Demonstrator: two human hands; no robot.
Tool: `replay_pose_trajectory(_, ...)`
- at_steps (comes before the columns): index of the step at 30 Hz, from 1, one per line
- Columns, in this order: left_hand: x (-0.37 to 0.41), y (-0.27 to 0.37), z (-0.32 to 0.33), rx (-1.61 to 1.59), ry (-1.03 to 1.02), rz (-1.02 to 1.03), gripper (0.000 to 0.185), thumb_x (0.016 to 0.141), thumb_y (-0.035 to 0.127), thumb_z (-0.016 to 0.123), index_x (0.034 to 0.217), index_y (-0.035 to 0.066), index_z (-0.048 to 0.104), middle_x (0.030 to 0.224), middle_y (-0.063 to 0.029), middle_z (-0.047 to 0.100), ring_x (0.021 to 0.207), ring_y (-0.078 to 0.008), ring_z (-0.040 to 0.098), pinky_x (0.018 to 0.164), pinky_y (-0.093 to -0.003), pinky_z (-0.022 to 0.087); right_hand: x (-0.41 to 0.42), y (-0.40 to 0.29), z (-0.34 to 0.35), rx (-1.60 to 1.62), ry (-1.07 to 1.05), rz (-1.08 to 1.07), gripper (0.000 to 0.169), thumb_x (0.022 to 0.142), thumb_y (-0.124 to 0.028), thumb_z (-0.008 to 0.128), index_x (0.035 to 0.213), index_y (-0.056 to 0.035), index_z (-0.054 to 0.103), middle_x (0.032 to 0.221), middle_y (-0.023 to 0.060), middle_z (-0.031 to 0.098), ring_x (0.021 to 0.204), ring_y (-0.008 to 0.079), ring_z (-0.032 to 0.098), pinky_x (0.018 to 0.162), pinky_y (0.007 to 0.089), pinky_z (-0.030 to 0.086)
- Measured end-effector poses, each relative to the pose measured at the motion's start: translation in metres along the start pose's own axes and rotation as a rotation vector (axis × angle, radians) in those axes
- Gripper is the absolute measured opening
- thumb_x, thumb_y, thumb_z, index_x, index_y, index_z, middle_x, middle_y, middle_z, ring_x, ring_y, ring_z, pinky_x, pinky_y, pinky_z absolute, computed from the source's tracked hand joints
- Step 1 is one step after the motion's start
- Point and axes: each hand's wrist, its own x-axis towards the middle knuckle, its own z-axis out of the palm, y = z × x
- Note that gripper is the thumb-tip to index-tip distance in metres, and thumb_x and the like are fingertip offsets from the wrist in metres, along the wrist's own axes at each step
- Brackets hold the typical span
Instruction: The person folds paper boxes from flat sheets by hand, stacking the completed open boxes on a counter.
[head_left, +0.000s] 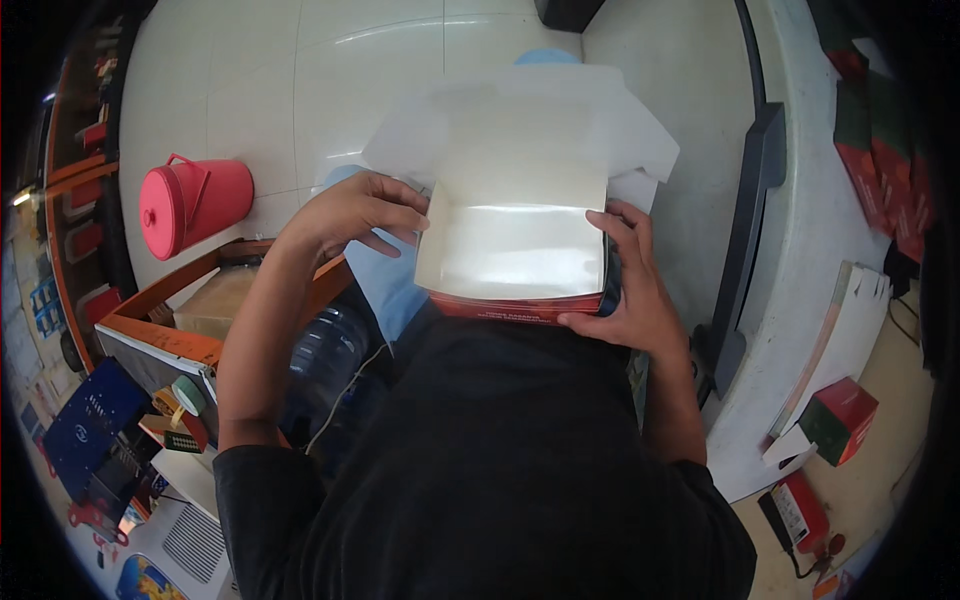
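Observation:
A paperboard food box (517, 251), white inside and red printed outside, is held level in front of my torso with its lid (525, 135) flaps spread away from me. Nothing lies inside it. My right hand (634, 277) grips the box's right wall, fingers over the top edge and thumb low at the near corner. My left hand (371, 214) is at the left wall, fingertips touching or very near its upper edge, the other fingers apart; whether it presses on the wall cannot be told.
A pink lidded bucket (214, 202) lies on the tiled floor at left. Below it are an orange-edged cabinet (157, 337) and clear plastic water jugs (330, 345). On the right are a white counter (772, 330), folded red and green cartons (874, 165) and a small box (840, 420).

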Motion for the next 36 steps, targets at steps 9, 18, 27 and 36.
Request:
replay_pose_trajectory(9,0.019,-0.039,0.042,-0.56,0.136,0.27,0.044,0.092,0.02,0.06,0.133,0.008,0.051,0.136,-0.0102,0.052,0.125,-0.0206,0.049,0.101,-0.0391,0.043,0.007,0.018,0.001,0.121,0.018,0.041,0.109,0.058,-0.036,0.093,0.148,-0.0135,0.035,0.145,0.0224,0.031,0.137,0.04,0.033,0.113,0.048,0.032)
replay_pose_trajectory(18,0.032,-0.09,0.063,-0.536,-0.056,0.574,0.091,0.084,0.048,0.072,0.149,-0.001,0.033,0.144,-0.0144,0.048,0.135,-0.0234,0.042,0.113,-0.0377,0.031,0.01,0.032,0.009,0.469,0.139,0.298,0.119,0.059,-0.032,0.093,0.152,-0.0022,0.024,0.147,0.0215,0.038,0.136,0.0315,0.038,0.115,0.0432,0.029)
replay_pose_trajectory(27,0.033,-0.063,0.082,-0.529,-0.026,0.442,0.115,0.054,0.001,0.092,0.151,0.0,0.029,0.139,-0.0102,0.053,0.128,-0.0203,0.049,0.111,-0.0349,0.036,-0.006,0.031,0.024,0.677,0.19,0.323,0.121,0.057,-0.03,0.094,0.149,0.0058,0.025,0.145,0.0192,0.04,0.136,0.0295,0.04,0.114,0.0398,0.03)
replay_pose_trajectory(36,0.05,-0.063,0.079,-0.331,-0.03,0.637,0.133,0.043,0.004,0.096,0.153,-0.001,0.022,0.151,-0.0119,0.038,0.139,-0.0222,0.035,0.116,-0.0353,0.028,-0.018,0.038,0.02,0.682,0.277,0.232,0.125,0.053,-0.029,0.096,0.15,0.0066,0.024,0.141,0.0181,0.046,0.131,0.0269,0.046,0.112,0.0384,0.035)
